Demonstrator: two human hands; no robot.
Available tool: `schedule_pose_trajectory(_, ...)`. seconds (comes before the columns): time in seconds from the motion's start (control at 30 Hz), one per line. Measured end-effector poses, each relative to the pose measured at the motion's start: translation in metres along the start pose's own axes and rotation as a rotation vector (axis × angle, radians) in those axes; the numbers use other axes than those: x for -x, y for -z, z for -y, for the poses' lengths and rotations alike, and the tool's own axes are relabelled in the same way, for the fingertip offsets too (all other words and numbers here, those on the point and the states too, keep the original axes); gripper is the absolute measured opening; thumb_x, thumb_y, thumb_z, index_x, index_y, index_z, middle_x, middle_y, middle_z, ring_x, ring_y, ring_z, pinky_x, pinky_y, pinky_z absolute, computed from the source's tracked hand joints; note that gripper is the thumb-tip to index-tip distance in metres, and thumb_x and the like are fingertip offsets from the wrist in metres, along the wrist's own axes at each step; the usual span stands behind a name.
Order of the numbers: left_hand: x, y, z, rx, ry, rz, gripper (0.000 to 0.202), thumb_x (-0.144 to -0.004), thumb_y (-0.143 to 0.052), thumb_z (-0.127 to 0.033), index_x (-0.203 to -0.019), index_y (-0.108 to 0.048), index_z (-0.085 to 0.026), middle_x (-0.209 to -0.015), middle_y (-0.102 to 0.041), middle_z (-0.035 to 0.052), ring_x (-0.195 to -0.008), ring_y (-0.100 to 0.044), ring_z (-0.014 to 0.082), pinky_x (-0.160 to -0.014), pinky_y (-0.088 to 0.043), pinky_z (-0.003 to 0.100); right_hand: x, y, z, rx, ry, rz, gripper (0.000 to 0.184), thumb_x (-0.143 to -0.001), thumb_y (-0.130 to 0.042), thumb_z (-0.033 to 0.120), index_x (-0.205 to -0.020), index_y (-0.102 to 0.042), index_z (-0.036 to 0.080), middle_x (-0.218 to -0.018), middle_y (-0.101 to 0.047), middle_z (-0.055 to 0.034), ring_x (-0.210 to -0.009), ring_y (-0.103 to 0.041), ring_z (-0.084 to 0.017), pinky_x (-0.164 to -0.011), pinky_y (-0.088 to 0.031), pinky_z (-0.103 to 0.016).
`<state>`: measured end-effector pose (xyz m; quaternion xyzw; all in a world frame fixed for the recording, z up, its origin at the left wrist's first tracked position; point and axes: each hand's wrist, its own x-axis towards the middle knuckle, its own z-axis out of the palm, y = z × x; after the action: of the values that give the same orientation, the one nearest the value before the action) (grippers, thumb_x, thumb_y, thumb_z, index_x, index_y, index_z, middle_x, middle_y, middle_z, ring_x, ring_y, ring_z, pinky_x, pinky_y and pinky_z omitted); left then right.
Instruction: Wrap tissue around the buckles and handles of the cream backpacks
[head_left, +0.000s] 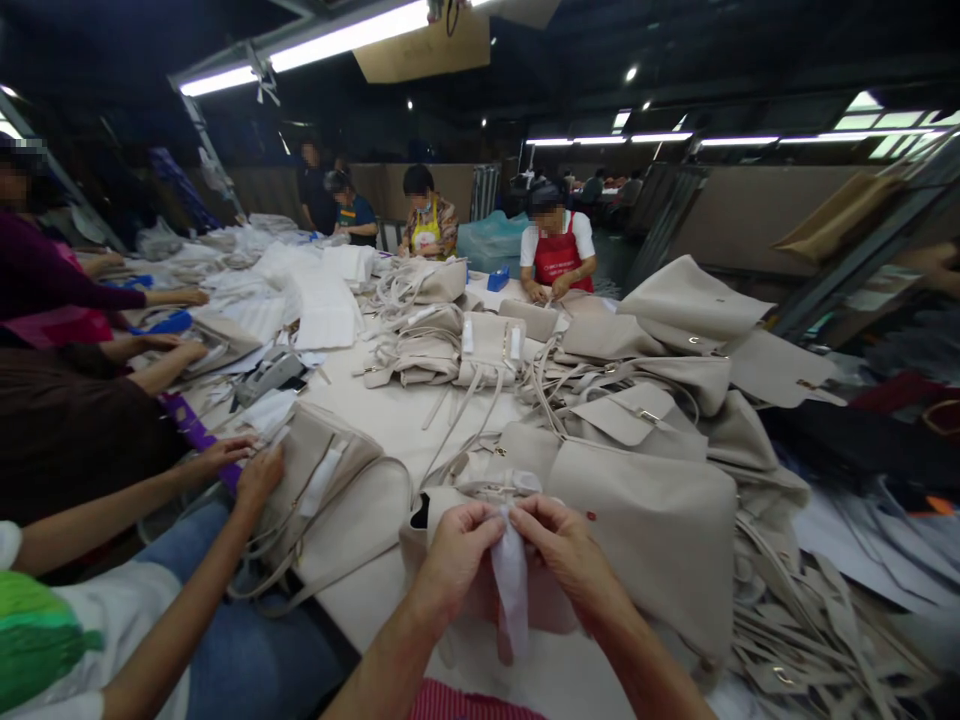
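Note:
Close in front of me, my left hand (459,548) and my right hand (556,545) meet over a beige bag (420,535). Each pinches the upper part of a strip of thin white tissue paper (512,590) between thumb and forefinger. The strip hangs down from my fingertips across the front of the bag. Behind my fingers, the bag's top shows more white wrapping, partly covered by my hands. Beside my right hand lies a large beige flap bag (645,530) with a small red mark.
Beige bags with straps (637,415) are heaped to the right and ahead. On the left, a co-worker's hands (255,475) handle another beige bag (319,450). White sheets (322,300) lie farther back. A grey tape dispenser (271,375) stands left of centre. Several people work around the table.

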<state>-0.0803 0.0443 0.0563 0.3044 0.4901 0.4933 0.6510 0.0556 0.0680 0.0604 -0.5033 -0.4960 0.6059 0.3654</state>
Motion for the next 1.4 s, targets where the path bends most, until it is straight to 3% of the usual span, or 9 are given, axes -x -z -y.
schedule_pose_trajectory(0.23, -0.006, -0.003, 0.012, -0.071, -0.153, -0.132, 0.028, -0.07, -0.066, -0.033, -0.072, -0.04, -0.022, -0.051, -0.049, -0.009, -0.043, -0.04, 0.0081, -0.044, -0.029, 0.019, 0.005, 0.002, 0.005, -0.15, -0.084, 0.058, 0.025, -0.068, -0.074, 0.039, -0.07, -0.064, 0.016, -0.062, -0.058, 0.0034, -0.056, -0.049, -0.009, -0.051, -0.037, -0.02)
schedule_pose_trajectory(0.4, -0.003, -0.002, 0.012, -0.305, -0.309, -0.186, 0.011, -0.077, -0.057, -0.026, -0.07, -0.055, -0.018, -0.063, -0.055, -0.0034, -0.06, -0.051, 0.0118, -0.057, -0.038, 0.022, 0.003, -0.004, 0.005, -0.209, -0.05, 0.04, 0.028, -0.065, -0.077, 0.04, -0.073, -0.066, 0.015, -0.061, -0.058, 0.0036, -0.054, -0.047, -0.008, -0.048, -0.037, -0.018)
schedule_pose_trajectory(0.6, 0.007, -0.002, -0.002, -0.551, -0.459, -0.189, 0.014, -0.079, -0.054, -0.02, -0.071, -0.065, -0.018, -0.079, -0.062, 0.0027, -0.081, -0.057, 0.0175, -0.076, -0.041, 0.028, 0.0, -0.011, 0.001, -0.265, -0.022, -0.066, 0.037, -0.053, -0.083, 0.042, -0.065, -0.058, 0.018, -0.05, -0.054, 0.0069, -0.046, -0.045, -0.008, -0.043, -0.037, -0.019)
schedule_pose_trajectory(0.8, -0.001, -0.01, -0.01, -0.252, -0.156, -0.051, 0.017, -0.07, -0.066, -0.029, -0.061, -0.06, -0.016, -0.056, -0.051, -0.0039, -0.052, -0.043, 0.0093, -0.053, -0.034, 0.022, 0.016, -0.012, -0.004, -0.259, 0.019, -0.118, 0.039, -0.055, -0.082, 0.044, -0.071, -0.056, 0.02, -0.053, -0.058, 0.006, -0.048, -0.05, -0.009, -0.046, -0.039, -0.02)
schedule_pose_trajectory(0.93, -0.003, -0.018, -0.01, -0.03, -0.052, -0.013, 0.024, -0.064, -0.071, -0.033, -0.058, -0.056, -0.016, -0.049, -0.047, -0.0063, -0.045, -0.036, 0.0061, -0.046, -0.027, 0.02, 0.036, -0.009, -0.017, -0.199, 0.03, -0.123, 0.035, -0.059, -0.08, 0.043, -0.072, -0.058, 0.02, -0.059, -0.063, 0.0037, -0.053, -0.055, -0.012, -0.048, -0.041, -0.021)
schedule_pose_trajectory(1.07, -0.002, -0.021, -0.007, -0.037, -0.043, -0.012, 0.025, -0.063, -0.074, -0.034, -0.059, -0.057, -0.015, -0.049, -0.05, -0.0056, -0.044, -0.037, 0.0056, -0.045, -0.027, 0.019, 0.047, -0.001, -0.017, -0.08, 0.04, -0.135, 0.026, -0.072, -0.069, 0.045, -0.074, -0.062, 0.02, -0.058, -0.063, 0.0026, -0.053, -0.054, -0.013, -0.052, -0.043, -0.024)
schedule_pose_trajectory(1.17, -0.002, -0.021, -0.005, -0.031, -0.089, -0.045, 0.024, -0.062, -0.075, -0.032, -0.063, -0.058, -0.015, -0.051, -0.051, -0.0061, -0.044, -0.038, 0.0052, -0.046, -0.028, 0.019, 0.045, 0.001, -0.005, 0.155, 0.219, -0.276, 0.017, -0.079, -0.062, 0.037, -0.076, -0.067, 0.021, -0.071, -0.068, -0.0012, -0.066, -0.059, -0.017, -0.063, -0.046, -0.027)
schedule_pose_trajectory(1.27, -0.001, -0.021, -0.003, 0.017, -0.116, -0.058, 0.024, -0.06, -0.077, -0.03, -0.066, -0.059, -0.015, -0.053, -0.052, -0.006, -0.047, -0.04, 0.0053, -0.047, -0.031, 0.018, 0.04, -0.002, 0.002, 0.329, 0.372, -0.364, 0.013, -0.08, -0.06, 0.03, -0.078, -0.071, 0.023, -0.079, -0.07, -0.0038, -0.074, -0.062, -0.02, -0.068, -0.047, -0.029)
schedule_pose_trajectory(1.4, 0.001, -0.02, -0.002, 0.083, -0.083, -0.043, 0.024, -0.06, -0.079, -0.03, -0.065, -0.061, -0.014, -0.057, -0.055, -0.0042, -0.05, -0.044, 0.0059, -0.05, -0.035, 0.018, 0.035, -0.009, -0.001, 0.35, 0.377, -0.395, 0.013, -0.079, -0.061, 0.029, -0.08, -0.074, 0.025, -0.08, -0.074, -0.004, -0.072, -0.064, -0.021, -0.071, -0.048, -0.032)
